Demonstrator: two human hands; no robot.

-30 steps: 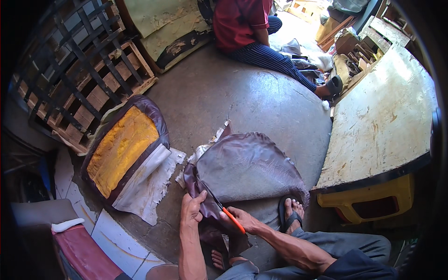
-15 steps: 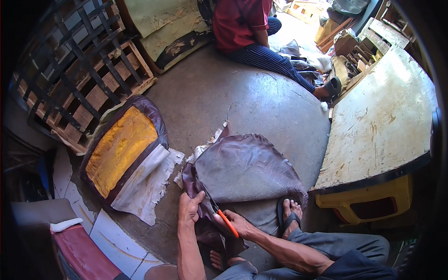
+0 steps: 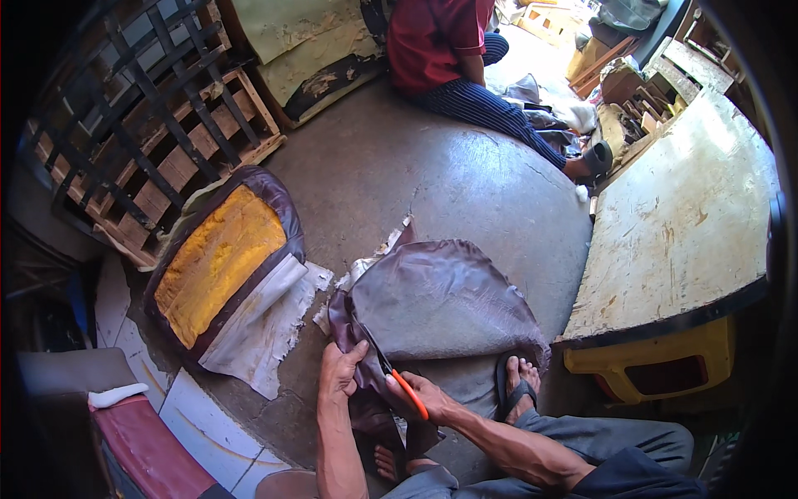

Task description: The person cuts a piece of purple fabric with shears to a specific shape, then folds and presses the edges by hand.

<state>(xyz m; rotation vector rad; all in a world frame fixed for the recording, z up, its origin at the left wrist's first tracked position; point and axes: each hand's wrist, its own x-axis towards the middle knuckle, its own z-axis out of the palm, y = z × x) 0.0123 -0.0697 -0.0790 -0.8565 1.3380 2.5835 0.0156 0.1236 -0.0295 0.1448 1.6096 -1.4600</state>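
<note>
- Near centre, our left hand (image 3: 338,372) pinches creased maroon leather-like sheeting (image 3: 341,318).
- Our right hand (image 3: 426,397) curls around orange-handled, dark-bladed scissors (image 3: 411,394).
- Cutting seems in hand; the next snip needs tautness.

Cover (image 3: 440,299) on floor (image 3: 349,158), lower centre; cushion (image 3: 220,262) to its left; webbed rack (image 3: 153,201) upper left; panel (image 3: 673,224) at right.

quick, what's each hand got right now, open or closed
Left hand: closed, gripping the edge of the maroon cover.
Right hand: closed around the orange-handled scissors.
</note>
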